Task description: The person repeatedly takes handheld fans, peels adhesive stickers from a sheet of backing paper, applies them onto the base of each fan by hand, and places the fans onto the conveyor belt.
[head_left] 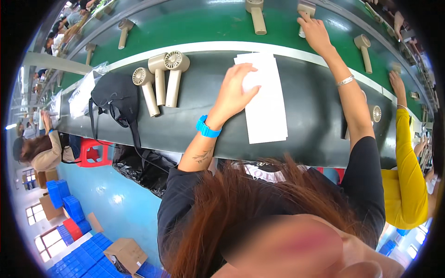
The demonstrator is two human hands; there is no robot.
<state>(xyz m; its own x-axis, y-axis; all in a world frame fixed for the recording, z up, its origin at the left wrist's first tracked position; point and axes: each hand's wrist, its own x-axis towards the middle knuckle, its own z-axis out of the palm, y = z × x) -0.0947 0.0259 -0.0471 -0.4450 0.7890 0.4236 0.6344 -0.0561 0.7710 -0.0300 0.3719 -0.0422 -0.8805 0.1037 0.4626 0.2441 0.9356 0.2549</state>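
Note:
My left hand rests on a stack of white paper sheets on the dark bench, thumb and fingers apart. My right hand reaches far forward over the green conveyor belt. Its fingers lie across the handle of a beige handheld fan; the thumb is hidden. Left of the paper, three beige fans lie side by side: one fan, a middle fan and a third fan.
More fans lie along the green belt, including one fan and another fan. A black bag with straps sits on the bench's left. A co-worker in a yellow sleeve works at right. A red stool stands left.

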